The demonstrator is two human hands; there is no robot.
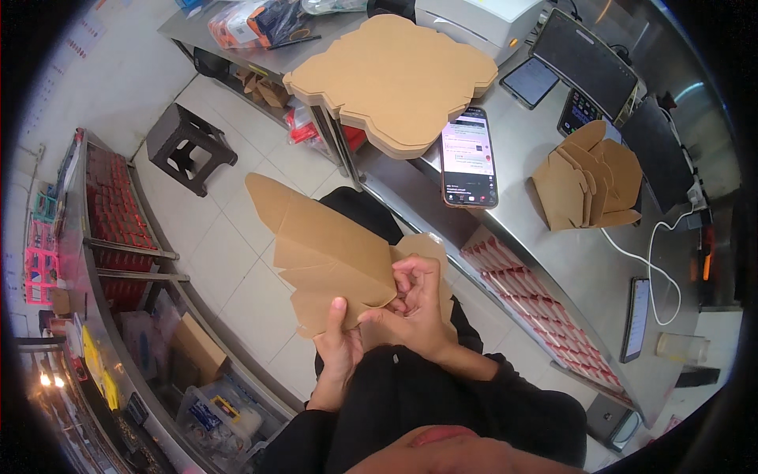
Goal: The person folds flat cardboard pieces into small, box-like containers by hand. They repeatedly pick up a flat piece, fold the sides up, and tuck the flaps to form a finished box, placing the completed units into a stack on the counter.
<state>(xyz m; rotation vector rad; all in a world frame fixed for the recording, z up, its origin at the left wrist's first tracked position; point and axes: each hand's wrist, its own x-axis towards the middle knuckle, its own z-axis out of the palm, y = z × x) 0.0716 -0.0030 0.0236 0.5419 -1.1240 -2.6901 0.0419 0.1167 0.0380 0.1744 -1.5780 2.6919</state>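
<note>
A partly folded brown cardboard takeaway box (332, 245) is held in front of my body, its long flap pointing to the far left. My left hand (338, 347) grips its near edge, thumb on top of the card and fingers beneath. At the right-hand corner my right hand (418, 312) pinches the card with bent fingers; some fingertips are hidden behind a fold. On the steel table to the right stand folded boxes of the same card (588, 178), nested together. A thick stack of flat box blanks (395, 79) lies at the table's far corner.
A phone with a lit screen (470, 162) lies against the stack. More phones, a tablet (584, 63), a white cable (659, 272) and a white printer (482, 24) occupy the steel table (545, 261). A black stool (188, 146) stands far left, beyond loaded shelves (126, 268).
</note>
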